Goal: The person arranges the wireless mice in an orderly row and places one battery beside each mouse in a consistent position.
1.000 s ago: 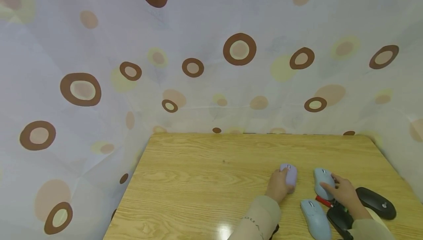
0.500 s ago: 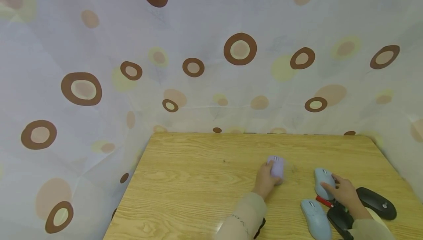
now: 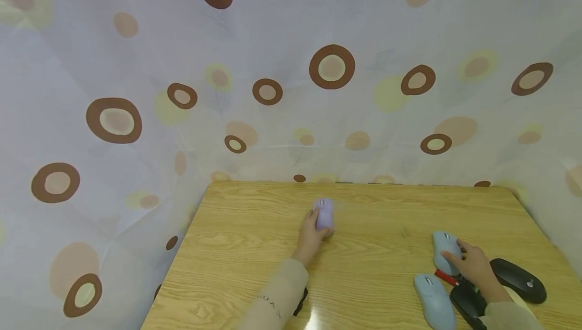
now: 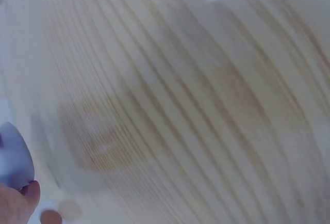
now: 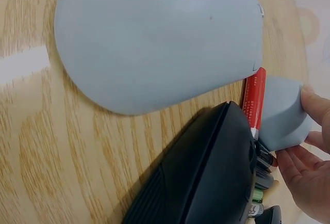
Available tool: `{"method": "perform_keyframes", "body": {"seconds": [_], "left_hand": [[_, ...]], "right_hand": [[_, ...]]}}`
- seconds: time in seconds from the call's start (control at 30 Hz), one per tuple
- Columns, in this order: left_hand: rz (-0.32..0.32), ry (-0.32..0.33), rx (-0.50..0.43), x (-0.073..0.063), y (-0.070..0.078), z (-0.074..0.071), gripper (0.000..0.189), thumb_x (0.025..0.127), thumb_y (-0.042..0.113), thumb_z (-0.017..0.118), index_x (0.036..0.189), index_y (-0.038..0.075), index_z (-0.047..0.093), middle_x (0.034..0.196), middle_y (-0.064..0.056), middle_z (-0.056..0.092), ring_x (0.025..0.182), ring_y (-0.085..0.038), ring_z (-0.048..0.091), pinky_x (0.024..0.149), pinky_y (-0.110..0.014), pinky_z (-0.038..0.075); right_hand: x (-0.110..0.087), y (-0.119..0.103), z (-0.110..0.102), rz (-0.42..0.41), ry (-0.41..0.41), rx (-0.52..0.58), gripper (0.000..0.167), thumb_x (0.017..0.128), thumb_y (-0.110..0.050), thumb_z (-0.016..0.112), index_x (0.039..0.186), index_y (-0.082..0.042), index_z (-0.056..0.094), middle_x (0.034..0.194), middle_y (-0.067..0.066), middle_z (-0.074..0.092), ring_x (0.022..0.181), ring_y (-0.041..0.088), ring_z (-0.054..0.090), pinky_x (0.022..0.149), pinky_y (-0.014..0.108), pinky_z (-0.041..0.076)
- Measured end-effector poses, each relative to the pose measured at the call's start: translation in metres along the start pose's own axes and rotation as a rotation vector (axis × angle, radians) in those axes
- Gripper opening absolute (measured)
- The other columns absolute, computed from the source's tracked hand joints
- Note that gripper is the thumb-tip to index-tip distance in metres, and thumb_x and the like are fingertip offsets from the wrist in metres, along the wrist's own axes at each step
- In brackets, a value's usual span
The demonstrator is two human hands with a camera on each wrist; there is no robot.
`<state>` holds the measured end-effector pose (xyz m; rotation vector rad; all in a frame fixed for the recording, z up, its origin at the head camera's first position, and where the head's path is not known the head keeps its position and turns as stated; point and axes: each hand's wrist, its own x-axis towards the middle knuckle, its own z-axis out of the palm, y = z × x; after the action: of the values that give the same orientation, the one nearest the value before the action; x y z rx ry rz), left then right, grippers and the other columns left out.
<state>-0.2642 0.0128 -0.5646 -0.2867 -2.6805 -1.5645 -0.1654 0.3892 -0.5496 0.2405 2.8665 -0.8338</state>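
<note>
In the head view my left hand (image 3: 311, 236) grips a lavender computer mouse (image 3: 324, 215) by its sides, over the back middle of the table. Part of that lavender mouse (image 4: 14, 157) shows at the left edge of the left wrist view, fingertips against it. At the right, my right hand (image 3: 475, 265) holds a light blue mouse (image 3: 445, 253) between thumb and fingers; the right wrist view shows this mouse (image 5: 282, 113) beside a red stick-like item (image 5: 253, 100). Nearer me lies a second light blue mouse (image 3: 434, 302).
A black mouse (image 3: 468, 302) sits beside the second blue one, partly behind my right wrist. Another black mouse (image 3: 518, 280) lies farther right. Small items, including a green cylinder (image 5: 257, 195), cluster near my right hand. A patterned curtain (image 3: 291, 133) borders the wooden table (image 3: 236, 249).
My left hand has carried the lavender mouse left and toward the back of the table. My right hand has stayed on the light blue mouse.
</note>
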Motion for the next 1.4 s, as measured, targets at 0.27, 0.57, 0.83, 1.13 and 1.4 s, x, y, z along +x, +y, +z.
{"method": "perform_keyframes", "body": {"seconds": [0.27,0.57,0.83,1.13,1.4], "left_hand": [[-0.034,0.004,0.042,-0.002,-0.029,-0.064,0.068,0.080,0.005,0.068,0.137,-0.005,0.034,0.138,-0.030,0.033,0.126,-0.043,0.035,0.101,-0.049,0.033],[-0.068,-0.021,0.089,-0.007,-0.056,-0.108,0.066,0.078,0.003,0.069,0.133,-0.012,0.036,0.134,-0.031,0.038,0.124,-0.043,0.037,0.101,-0.049,0.032],[-0.108,-0.075,0.112,-0.011,-0.065,-0.127,0.065,0.079,0.003,0.068,0.133,-0.012,0.035,0.136,-0.031,0.036,0.125,-0.044,0.035,0.101,-0.049,0.032],[-0.112,-0.041,0.104,-0.010,-0.073,-0.133,0.065,0.077,0.003,0.070,0.132,-0.012,0.038,0.133,-0.032,0.039,0.123,-0.045,0.037,0.101,-0.049,0.033],[-0.125,-0.010,0.085,-0.012,-0.077,-0.130,0.067,0.077,0.007,0.072,0.133,-0.009,0.039,0.134,-0.030,0.039,0.123,-0.044,0.039,0.100,-0.047,0.034]], "right_hand": [[-0.002,0.001,-0.001,0.008,-0.025,-0.009,0.093,0.090,-0.054,0.043,0.125,0.029,0.021,0.123,0.049,0.027,0.107,0.056,0.042,0.083,0.057,0.042],[-0.001,0.002,0.001,-0.025,0.007,-0.037,0.085,0.092,-0.046,0.047,0.122,0.030,0.025,0.120,0.049,0.031,0.102,0.056,0.046,0.080,0.056,0.045],[0.001,0.002,0.000,-0.030,-0.001,-0.044,0.089,0.091,-0.050,0.047,0.121,0.031,0.026,0.117,0.049,0.034,0.100,0.056,0.047,0.077,0.055,0.046],[0.000,-0.002,-0.001,-0.044,0.013,-0.052,0.088,0.090,-0.049,0.048,0.120,0.031,0.027,0.115,0.049,0.037,0.100,0.056,0.047,0.078,0.055,0.045],[0.001,-0.009,-0.005,-0.024,-0.011,-0.059,0.083,0.091,-0.042,0.050,0.119,0.032,0.026,0.113,0.050,0.038,0.102,0.058,0.043,0.081,0.057,0.043]]}}
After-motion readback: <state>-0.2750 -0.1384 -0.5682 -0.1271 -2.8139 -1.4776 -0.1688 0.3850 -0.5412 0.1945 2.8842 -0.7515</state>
